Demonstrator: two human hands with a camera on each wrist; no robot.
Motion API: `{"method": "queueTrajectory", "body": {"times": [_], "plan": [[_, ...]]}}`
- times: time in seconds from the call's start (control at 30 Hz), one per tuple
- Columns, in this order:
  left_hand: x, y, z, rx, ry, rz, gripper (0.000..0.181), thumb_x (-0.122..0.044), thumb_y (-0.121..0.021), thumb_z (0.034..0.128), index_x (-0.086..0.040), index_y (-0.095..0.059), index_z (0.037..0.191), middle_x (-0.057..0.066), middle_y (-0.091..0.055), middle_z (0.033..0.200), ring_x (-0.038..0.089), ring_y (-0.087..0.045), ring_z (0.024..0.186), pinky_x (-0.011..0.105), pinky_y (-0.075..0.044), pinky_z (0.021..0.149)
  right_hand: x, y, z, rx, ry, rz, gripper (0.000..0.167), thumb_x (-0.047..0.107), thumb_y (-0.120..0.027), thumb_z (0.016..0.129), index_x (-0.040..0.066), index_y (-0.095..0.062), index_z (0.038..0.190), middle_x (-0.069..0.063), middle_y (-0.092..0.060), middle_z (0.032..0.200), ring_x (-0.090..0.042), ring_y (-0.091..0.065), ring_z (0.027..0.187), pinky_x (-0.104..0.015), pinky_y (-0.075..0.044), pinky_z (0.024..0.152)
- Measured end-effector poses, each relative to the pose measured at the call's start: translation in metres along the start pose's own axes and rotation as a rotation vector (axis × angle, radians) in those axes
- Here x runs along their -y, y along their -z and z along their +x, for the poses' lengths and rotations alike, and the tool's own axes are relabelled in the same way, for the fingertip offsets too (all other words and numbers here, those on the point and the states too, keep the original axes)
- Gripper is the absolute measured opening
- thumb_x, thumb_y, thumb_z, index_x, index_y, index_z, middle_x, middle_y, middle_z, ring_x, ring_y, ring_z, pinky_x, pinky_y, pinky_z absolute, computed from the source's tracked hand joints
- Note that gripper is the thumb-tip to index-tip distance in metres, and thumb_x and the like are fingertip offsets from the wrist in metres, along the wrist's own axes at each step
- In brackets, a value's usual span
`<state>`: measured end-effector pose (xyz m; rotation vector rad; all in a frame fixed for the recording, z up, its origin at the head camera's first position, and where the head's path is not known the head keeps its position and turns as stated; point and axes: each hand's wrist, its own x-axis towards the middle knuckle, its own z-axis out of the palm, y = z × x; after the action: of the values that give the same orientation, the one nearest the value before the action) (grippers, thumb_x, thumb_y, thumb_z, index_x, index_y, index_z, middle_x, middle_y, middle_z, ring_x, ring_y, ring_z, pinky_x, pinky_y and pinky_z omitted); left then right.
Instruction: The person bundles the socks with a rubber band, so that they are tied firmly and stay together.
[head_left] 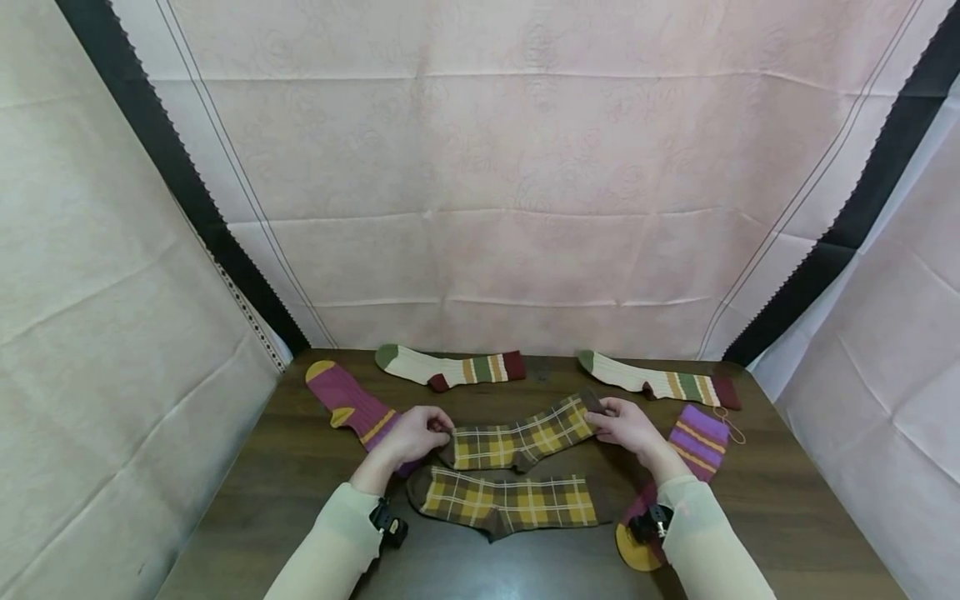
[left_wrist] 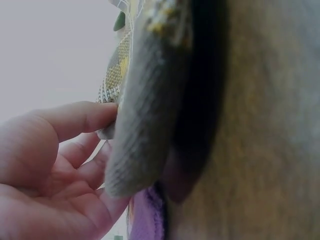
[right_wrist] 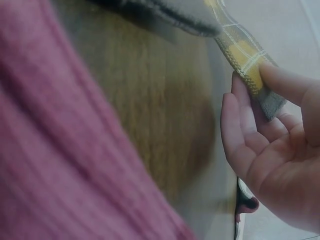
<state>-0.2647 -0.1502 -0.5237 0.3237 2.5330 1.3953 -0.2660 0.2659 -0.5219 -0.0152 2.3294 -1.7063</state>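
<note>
A brown-and-yellow plaid sock [head_left: 525, 440] stretches between both hands over the middle of the table. My left hand [head_left: 414, 435] pinches its dark left end. Thumb and fingers of my right hand [head_left: 628, 427] hold the other dark end, seen closer as the sock end [right_wrist: 274, 102] in the right wrist view. Just nearer lies a matching plaid sock [head_left: 510, 500], flat and roughly parallel. Its dark tip [left_wrist: 145, 115] appears to fill the middle of the left wrist view, partly hiding the left fingertips.
A purple sock with yellow toe and heel [head_left: 348, 398] lies beside the left hand; another purple striped sock [head_left: 699, 442] runs under the right forearm. Two cream socks with striped cuffs, one left [head_left: 457, 368] and one right [head_left: 652, 379], lie along the back, before a pale cloth wall [head_left: 510, 167].
</note>
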Motion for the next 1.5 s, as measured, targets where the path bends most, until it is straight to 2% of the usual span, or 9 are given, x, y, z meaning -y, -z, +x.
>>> {"method": "queueTrajectory", "body": {"times": [0.23, 0.33, 0.47, 0.6, 0.73, 0.83, 0.9, 1.13, 1.5], "plan": [[-0.002, 0.001, -0.003, -0.024, 0.008, -0.078, 0.015, 0.0, -0.067, 0.102, -0.006, -0.074, 0.113, 0.006, -0.065, 0.1, 0.019, -0.062, 0.085, 0.035, -0.055, 0.073, -0.002, 0.003, 0.0, -0.018, 0.021, -0.015, 0.04, 0.018, -0.067, 0.108, -0.01, -0.058, 0.135, -0.023, -0.072, 0.124, -0.031, -0.072, 0.101, -0.049, -0.061, 0.093], [-0.004, 0.002, -0.005, -0.021, 0.02, -0.15, 0.021, 0.005, -0.064, 0.1021, -0.002, -0.071, 0.121, 0.011, -0.063, 0.104, 0.021, -0.063, 0.084, 0.038, -0.059, 0.071, -0.002, 0.005, -0.001, -0.025, 0.024, -0.001, 0.041, 0.017, -0.067, 0.108, -0.009, -0.057, 0.138, -0.021, -0.073, 0.124, -0.029, -0.073, 0.099, -0.044, -0.062, 0.091], [-0.003, 0.005, -0.008, -0.031, 0.022, -0.218, 0.031, 0.011, -0.065, 0.0973, 0.003, -0.068, 0.127, 0.016, -0.062, 0.11, 0.023, -0.064, 0.086, 0.039, -0.06, 0.072, -0.002, 0.005, -0.004, -0.028, 0.031, 0.034, 0.042, 0.017, -0.068, 0.108, -0.009, -0.056, 0.139, -0.016, -0.074, 0.12, -0.022, -0.073, 0.093, -0.035, -0.063, 0.085], [-0.001, 0.006, -0.01, -0.072, 0.015, -0.205, 0.037, 0.012, -0.069, 0.0911, 0.003, -0.069, 0.127, 0.016, -0.067, 0.115, 0.024, -0.065, 0.094, 0.038, -0.058, 0.078, -0.003, 0.006, -0.007, -0.025, 0.041, 0.063, 0.043, 0.016, -0.068, 0.107, -0.01, -0.055, 0.139, -0.016, -0.073, 0.119, -0.019, -0.073, 0.092, -0.033, -0.063, 0.083], [-0.001, 0.004, -0.011, -0.143, 0.043, -0.133, 0.026, 0.006, -0.07, 0.0927, -0.002, -0.077, 0.116, 0.011, -0.071, 0.119, 0.024, -0.064, 0.105, 0.039, -0.054, 0.087, -0.001, 0.006, -0.011, -0.023, 0.043, 0.068, 0.044, 0.016, -0.068, 0.107, -0.011, -0.054, 0.14, -0.016, -0.072, 0.117, -0.018, -0.073, 0.092, -0.032, -0.063, 0.082], [-0.001, 0.003, -0.011, -0.196, 0.076, -0.101, 0.018, 0.0, -0.069, 0.0959, -0.006, -0.081, 0.108, 0.009, -0.073, 0.119, 0.023, -0.062, 0.108, 0.04, -0.052, 0.089, 0.001, 0.005, -0.014, -0.024, 0.037, 0.074, 0.045, 0.016, -0.068, 0.107, -0.011, -0.054, 0.14, -0.015, -0.072, 0.116, -0.019, -0.073, 0.092, -0.033, -0.063, 0.082], [-0.001, 0.002, -0.012, -0.213, 0.084, -0.126, 0.016, -0.001, -0.068, 0.0977, -0.005, -0.08, 0.107, 0.01, -0.073, 0.118, 0.023, -0.065, 0.105, 0.04, -0.054, 0.088, 0.002, 0.005, -0.015, -0.018, 0.04, 0.073, 0.045, 0.016, -0.068, 0.107, -0.012, -0.053, 0.14, -0.015, -0.072, 0.115, -0.02, -0.073, 0.092, -0.033, -0.064, 0.083], [-0.003, 0.001, -0.013, -0.215, 0.081, -0.309, 0.015, 0.001, -0.061, 0.1045, 0.002, -0.071, 0.115, 0.017, -0.069, 0.111, 0.025, -0.07, 0.09, 0.038, -0.064, 0.076, 0.006, 0.003, -0.016, -0.012, 0.053, 0.083, 0.042, 0.016, -0.068, 0.108, -0.011, -0.055, 0.136, -0.011, -0.074, 0.11, -0.023, -0.074, 0.092, -0.034, -0.064, 0.083], [-0.01, 0.007, -0.019, -0.261, 0.047, -0.394, 0.017, 0.0, -0.063, 0.1053, 0.002, -0.072, 0.12, 0.02, -0.068, 0.111, 0.027, -0.07, 0.088, 0.042, -0.065, 0.078, 0.006, 0.004, -0.025, -0.045, 0.049, -0.002, 0.037, 0.021, -0.072, 0.106, -0.006, -0.062, 0.129, -0.011, -0.076, 0.113, -0.016, -0.07, 0.099, -0.035, -0.061, 0.086]]}}
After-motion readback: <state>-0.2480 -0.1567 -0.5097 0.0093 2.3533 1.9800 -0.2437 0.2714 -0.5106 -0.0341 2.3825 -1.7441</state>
